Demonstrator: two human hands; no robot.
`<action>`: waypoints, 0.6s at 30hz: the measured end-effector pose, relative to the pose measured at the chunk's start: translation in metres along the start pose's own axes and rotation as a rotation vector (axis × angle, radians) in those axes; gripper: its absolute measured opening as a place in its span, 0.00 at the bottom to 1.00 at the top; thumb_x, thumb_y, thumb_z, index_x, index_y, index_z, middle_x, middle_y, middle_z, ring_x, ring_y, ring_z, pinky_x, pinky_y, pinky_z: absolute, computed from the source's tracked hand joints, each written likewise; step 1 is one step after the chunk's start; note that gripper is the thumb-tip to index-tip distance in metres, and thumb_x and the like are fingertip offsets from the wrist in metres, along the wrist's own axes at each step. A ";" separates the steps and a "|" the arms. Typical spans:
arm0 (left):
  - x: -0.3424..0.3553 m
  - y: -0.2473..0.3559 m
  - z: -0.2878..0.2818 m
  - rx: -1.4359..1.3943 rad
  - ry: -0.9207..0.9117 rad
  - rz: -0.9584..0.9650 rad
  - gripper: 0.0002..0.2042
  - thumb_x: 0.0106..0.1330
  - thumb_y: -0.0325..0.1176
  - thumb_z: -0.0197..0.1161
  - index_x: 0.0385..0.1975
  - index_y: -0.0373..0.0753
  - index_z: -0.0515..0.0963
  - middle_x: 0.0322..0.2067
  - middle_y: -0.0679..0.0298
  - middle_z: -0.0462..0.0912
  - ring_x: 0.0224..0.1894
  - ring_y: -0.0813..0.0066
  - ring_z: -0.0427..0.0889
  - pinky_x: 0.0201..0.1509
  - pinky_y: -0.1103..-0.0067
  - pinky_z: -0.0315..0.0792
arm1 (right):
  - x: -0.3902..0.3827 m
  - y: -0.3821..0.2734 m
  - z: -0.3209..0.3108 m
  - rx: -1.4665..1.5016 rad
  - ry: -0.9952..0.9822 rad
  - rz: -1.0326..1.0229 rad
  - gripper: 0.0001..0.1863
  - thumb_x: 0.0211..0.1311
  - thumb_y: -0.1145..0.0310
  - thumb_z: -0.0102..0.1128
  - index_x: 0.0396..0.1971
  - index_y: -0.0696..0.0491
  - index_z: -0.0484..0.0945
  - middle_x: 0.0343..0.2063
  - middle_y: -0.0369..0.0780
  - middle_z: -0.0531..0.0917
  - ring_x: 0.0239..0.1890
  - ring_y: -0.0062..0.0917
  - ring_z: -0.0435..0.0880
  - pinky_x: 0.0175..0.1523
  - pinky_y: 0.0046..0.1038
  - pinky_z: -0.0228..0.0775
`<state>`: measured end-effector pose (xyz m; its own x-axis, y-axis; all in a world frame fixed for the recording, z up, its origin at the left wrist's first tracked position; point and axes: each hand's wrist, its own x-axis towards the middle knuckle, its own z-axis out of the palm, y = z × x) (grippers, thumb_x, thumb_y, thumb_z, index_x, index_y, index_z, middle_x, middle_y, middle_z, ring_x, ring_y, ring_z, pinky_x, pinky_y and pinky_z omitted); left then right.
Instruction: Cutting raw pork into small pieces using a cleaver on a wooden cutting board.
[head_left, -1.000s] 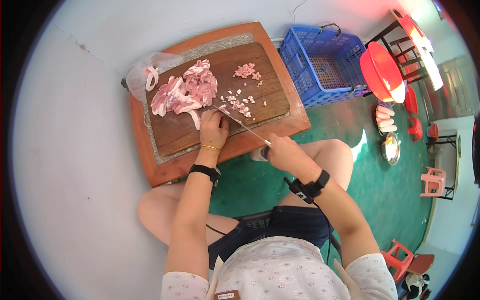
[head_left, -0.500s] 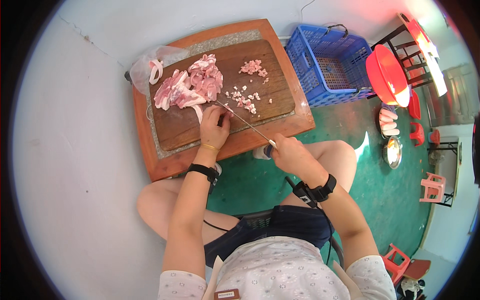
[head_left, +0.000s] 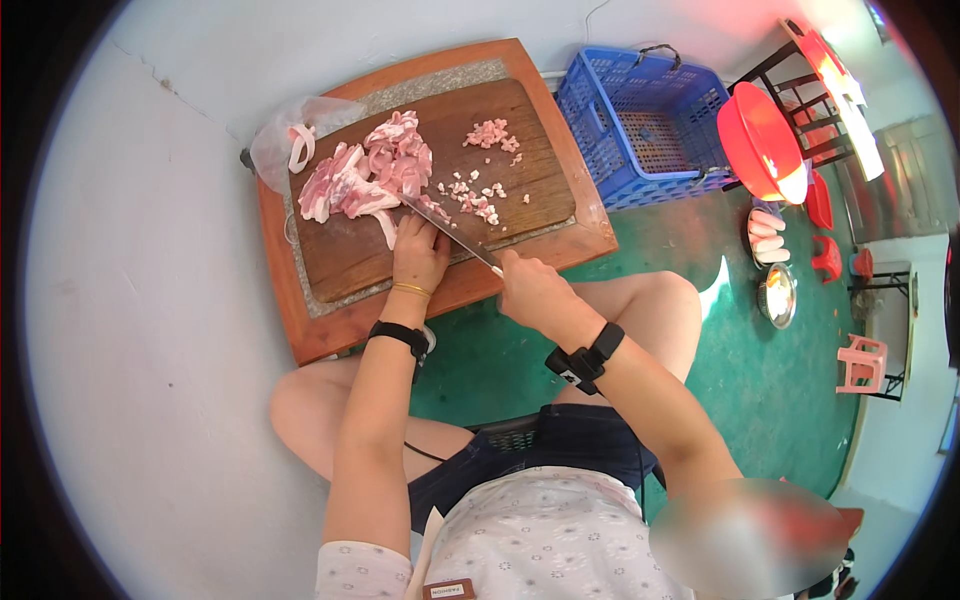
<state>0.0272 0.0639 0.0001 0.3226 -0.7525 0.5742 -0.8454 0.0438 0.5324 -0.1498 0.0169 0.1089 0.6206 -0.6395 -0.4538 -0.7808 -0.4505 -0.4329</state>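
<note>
My right hand [head_left: 535,292] grips the handle of a long-bladed kitchen knife [head_left: 462,240], whose blade slants up to the left across a wooden cutting board [head_left: 345,262]. Close by the blade, the fingers of my left hand [head_left: 420,258] are curled down on a piece of raw meat, mostly hidden under them. A pale strip [head_left: 388,229] hangs from the heap of sliced raw meat [head_left: 365,172] beyond that hand. To the right of the blade lie small diced bits [head_left: 474,196], and farther back sits a pile of pinker cubes [head_left: 488,134].
The board rests on a wood-framed table [head_left: 290,320] with a speckled top. A clear plastic bag [head_left: 275,160] lies at its left corner. Right of the table stand a blue crate [head_left: 610,165], a red basin [head_left: 755,145] and a metal bowl [head_left: 777,297]. A wall rises at the left.
My right hand with the knife has moved left and slightly up, so the blade reaches farther over the board beside my left fingers. The view has shifted slightly.
</note>
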 end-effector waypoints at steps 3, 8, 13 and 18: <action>-0.001 -0.001 0.002 -0.002 0.032 -0.028 0.06 0.48 0.20 0.61 0.26 0.35 0.77 0.30 0.57 0.76 0.35 0.56 0.73 0.40 0.67 0.70 | -0.014 0.013 0.000 -0.026 0.013 0.014 0.08 0.56 0.75 0.51 0.36 0.62 0.70 0.32 0.57 0.81 0.39 0.51 0.81 0.43 0.46 0.73; 0.001 0.001 0.000 -0.019 0.047 -0.055 0.07 0.50 0.21 0.63 0.29 0.36 0.77 0.32 0.58 0.78 0.36 0.58 0.76 0.41 0.70 0.73 | -0.041 0.033 -0.015 -0.035 -0.031 0.057 0.10 0.58 0.72 0.52 0.36 0.62 0.70 0.32 0.56 0.81 0.39 0.50 0.81 0.44 0.46 0.72; 0.001 0.002 -0.002 -0.163 0.084 -0.144 0.05 0.54 0.21 0.63 0.28 0.36 0.75 0.31 0.59 0.78 0.30 0.64 0.79 0.32 0.76 0.75 | -0.039 0.034 -0.015 0.046 0.024 0.039 0.09 0.58 0.71 0.52 0.34 0.62 0.70 0.31 0.57 0.80 0.38 0.52 0.79 0.43 0.46 0.72; -0.001 0.005 -0.004 -0.207 0.061 -0.214 0.05 0.52 0.21 0.61 0.27 0.36 0.74 0.32 0.58 0.78 0.35 0.57 0.76 0.41 0.69 0.72 | -0.034 0.017 -0.012 0.008 0.005 0.023 0.08 0.58 0.71 0.52 0.32 0.61 0.70 0.30 0.57 0.80 0.38 0.52 0.80 0.42 0.46 0.72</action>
<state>0.0240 0.0674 0.0047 0.5142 -0.7185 0.4684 -0.6530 0.0261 0.7569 -0.1847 0.0236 0.1260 0.6018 -0.6528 -0.4600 -0.7944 -0.4303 -0.4287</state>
